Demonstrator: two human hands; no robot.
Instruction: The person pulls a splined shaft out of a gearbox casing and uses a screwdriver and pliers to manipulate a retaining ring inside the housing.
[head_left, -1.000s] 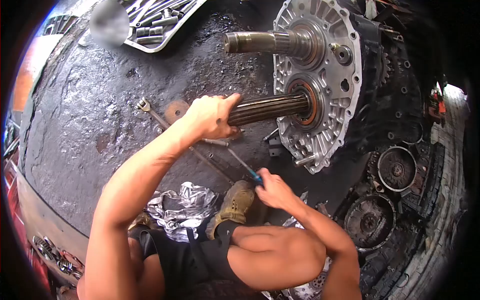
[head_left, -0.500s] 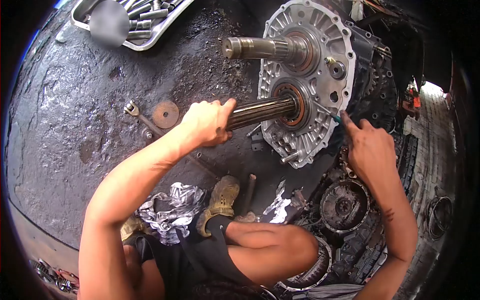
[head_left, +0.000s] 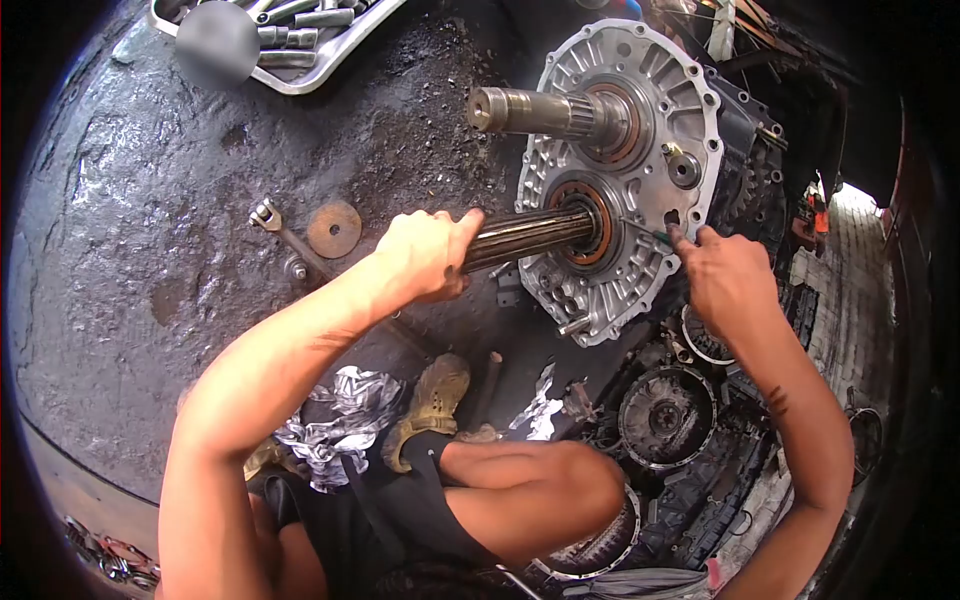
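Observation:
My left hand (head_left: 425, 255) is wrapped round a long splined shaft (head_left: 530, 238) that sticks out of the lower bearing bore of a silver gearbox housing (head_left: 640, 290). In my right hand (head_left: 730, 275) is a thin screwdriver (head_left: 662, 237) with a green handle, mostly hidden by the fingers. Its slim blade points at the rim around the lower bearing (head_left: 600, 245); whether the tip touches is too small to tell. Above, a second thick shaft (head_left: 530, 111) juts from the upper bearing (head_left: 632, 125) of the same housing.
A metal tray (head_left: 335, 60) of sockets lies at the top left. On the oily floor are a rusty washer disc (head_left: 334, 231), a rod with a forked end (head_left: 285, 235) and a crumpled rag (head_left: 345, 425). Dirty gearbox castings (head_left: 668, 415) crowd the lower right.
My right hand has brought the screwdriver slightly left, closer to the lower bearing. The left hand keeps its hold on the shaft. The whole view has shifted a little.

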